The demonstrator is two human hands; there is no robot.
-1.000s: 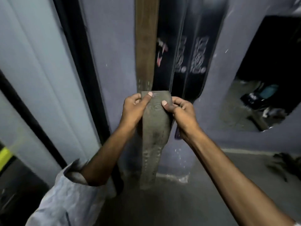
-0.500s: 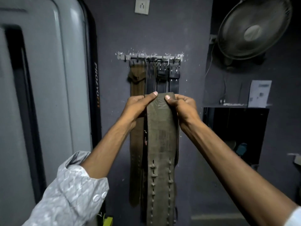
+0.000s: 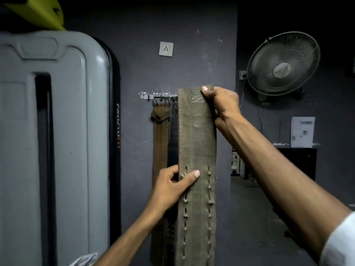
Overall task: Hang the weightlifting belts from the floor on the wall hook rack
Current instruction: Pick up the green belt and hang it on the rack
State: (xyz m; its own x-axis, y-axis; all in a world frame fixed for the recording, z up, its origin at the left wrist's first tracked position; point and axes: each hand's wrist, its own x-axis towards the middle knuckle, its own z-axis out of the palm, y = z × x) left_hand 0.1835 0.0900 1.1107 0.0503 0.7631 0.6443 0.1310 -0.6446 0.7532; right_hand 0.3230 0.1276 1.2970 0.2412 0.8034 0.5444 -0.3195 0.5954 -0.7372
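Observation:
A wide olive-green weightlifting belt (image 3: 196,143) hangs straight down in front of the wall, with two rows of punched holes in its lower half. My right hand (image 3: 221,101) grips its top end at the height of the metal hook rack (image 3: 151,96). My left hand (image 3: 172,186) pinches the belt's left edge lower down, thumb on the front. A brown belt (image 3: 160,150) and a black belt (image 3: 172,143) hang from the rack's hooks behind it. The held belt hides the rack's right part.
A tall grey machine housing (image 3: 63,143) stands close on the left. A wall socket (image 3: 166,48) sits above the rack. A wall fan (image 3: 283,64) and a paper sheet (image 3: 302,131) are on the right, above a dark cabinet (image 3: 299,162).
The belt has gone up to rack height. My left hand let go of the top end and slid down to the left edge. My right hand keeps the top.

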